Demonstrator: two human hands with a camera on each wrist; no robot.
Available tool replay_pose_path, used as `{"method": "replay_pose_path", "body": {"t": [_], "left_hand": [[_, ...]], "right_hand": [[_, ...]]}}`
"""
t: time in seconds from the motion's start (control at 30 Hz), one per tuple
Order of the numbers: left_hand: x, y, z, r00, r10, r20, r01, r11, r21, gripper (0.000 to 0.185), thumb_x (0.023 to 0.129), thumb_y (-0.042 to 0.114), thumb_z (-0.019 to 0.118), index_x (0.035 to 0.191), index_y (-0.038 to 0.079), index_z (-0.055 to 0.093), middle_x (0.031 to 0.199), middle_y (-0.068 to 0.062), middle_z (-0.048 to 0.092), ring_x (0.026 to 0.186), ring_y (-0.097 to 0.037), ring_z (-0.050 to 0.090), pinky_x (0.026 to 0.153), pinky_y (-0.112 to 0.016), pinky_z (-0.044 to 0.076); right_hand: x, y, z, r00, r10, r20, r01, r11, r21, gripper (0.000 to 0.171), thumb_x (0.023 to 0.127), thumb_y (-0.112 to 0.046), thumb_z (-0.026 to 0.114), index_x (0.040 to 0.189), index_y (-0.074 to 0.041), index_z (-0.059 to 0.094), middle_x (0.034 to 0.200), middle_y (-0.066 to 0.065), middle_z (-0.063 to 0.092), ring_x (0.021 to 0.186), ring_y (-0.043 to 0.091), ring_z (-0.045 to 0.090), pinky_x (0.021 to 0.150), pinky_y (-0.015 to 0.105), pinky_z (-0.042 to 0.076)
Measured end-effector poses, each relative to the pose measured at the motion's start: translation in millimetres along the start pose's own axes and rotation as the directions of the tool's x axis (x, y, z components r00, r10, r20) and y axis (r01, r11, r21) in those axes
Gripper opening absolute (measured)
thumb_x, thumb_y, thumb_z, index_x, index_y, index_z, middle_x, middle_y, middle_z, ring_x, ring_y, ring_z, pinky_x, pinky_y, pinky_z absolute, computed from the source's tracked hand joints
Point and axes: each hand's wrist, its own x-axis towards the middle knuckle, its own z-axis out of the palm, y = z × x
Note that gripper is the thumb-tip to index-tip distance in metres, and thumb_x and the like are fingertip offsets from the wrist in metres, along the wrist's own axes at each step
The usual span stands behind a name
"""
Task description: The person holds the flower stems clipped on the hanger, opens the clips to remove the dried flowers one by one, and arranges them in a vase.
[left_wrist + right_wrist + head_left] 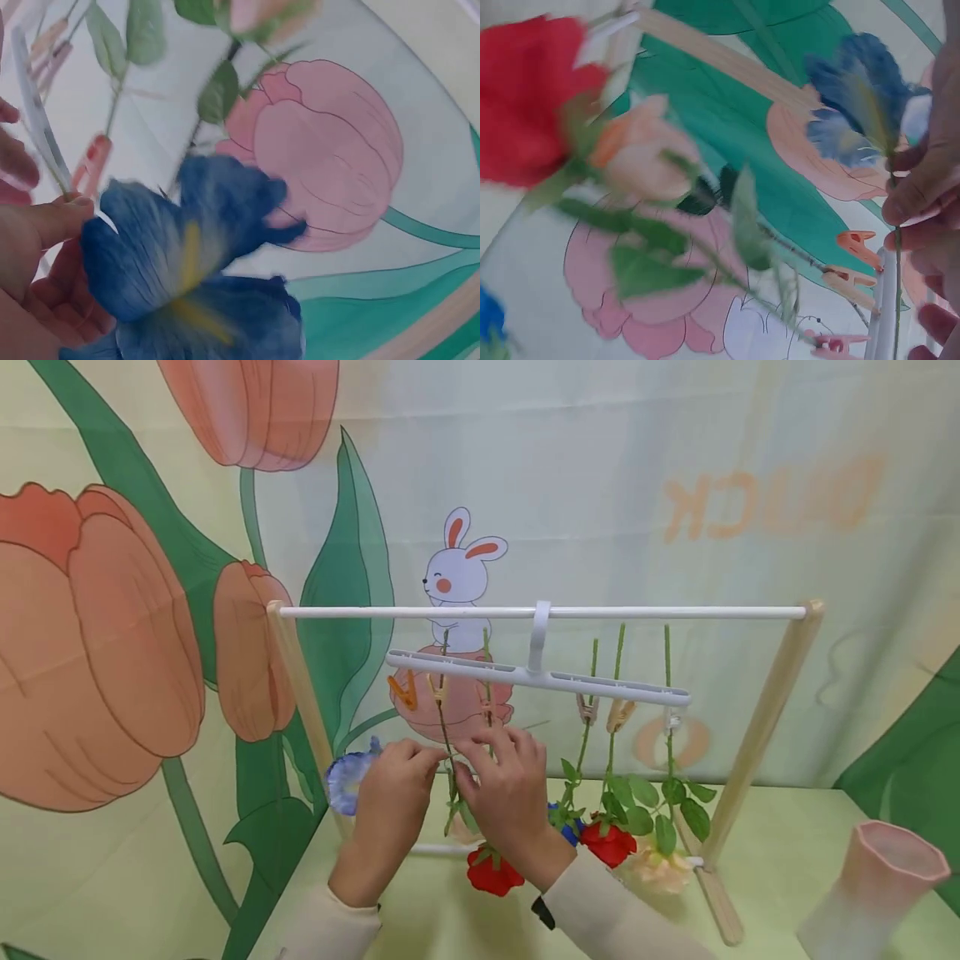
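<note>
Left hand [390, 802] curls around a blue flower [347, 781], pinching its stem low so the bloom juts out to the left. Right hand [510, 793] meets it fingertip to fingertip at a hanging stem [446, 735]; its fingers are bent, but whether they pinch the stem I cannot tell.

Both work just under the white clip hanger [536, 681], which hooks over the rail [540, 612] of a wooden rack [761, 727] so that flowers dangle heads down.

Count: five stems clipped; two red blooms [607, 842], one pale peach [660, 870], one blue partly hidden behind the wrist; one orange clip [403, 690] empty.

One pink vase [873, 885] stands on the worktop [780, 852], right.
</note>
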Motion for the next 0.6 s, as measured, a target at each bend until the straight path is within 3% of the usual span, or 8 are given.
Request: {"method": "replay_pose_path", "body": {"t": [0.23, 0.6], "left_hand": [[-3.2, 19.9, 3.6, 0.996, 0.082, 0.031, -0.085, 0.992, 0.098, 0.02, 0.077, -0.004, 0.083, 0.09, 0.012, 0.081, 0.076, -0.005, 0.065, 0.069, -0.02, 0.058, 0.062, -0.03, 0.054], [-13.8, 36.8, 11.1, 0.992, 0.044, 0.12, -0.055, 0.995, 0.086, 0.022, 0.074, 0.005, 0.089, 0.094, 0.012, 0.081, 0.08, -0.004, 0.068, 0.073, -0.018, 0.057, 0.062, -0.026, 0.051]], "right_hand": [[-14.8, 12.2, -11.4, 0.99, -0.095, 0.104, 0.107, 0.988, -0.113, 0.019, 0.072, -0.02, 0.092, 0.087, -0.017, 0.08, 0.084, 0.0, 0.074, 0.084, 0.022, 0.066, 0.074, 0.037, 0.05], [-32.5, 24.6, -17.8, 0.981, -0.116, 0.155, 0.134, 0.985, -0.111, 0.013, 0.079, -0.017, 0.087, 0.088, -0.016, 0.078, 0.083, 0.001, 0.075, 0.076, 0.022, 0.066, 0.067, 0.034, 0.049]]}}
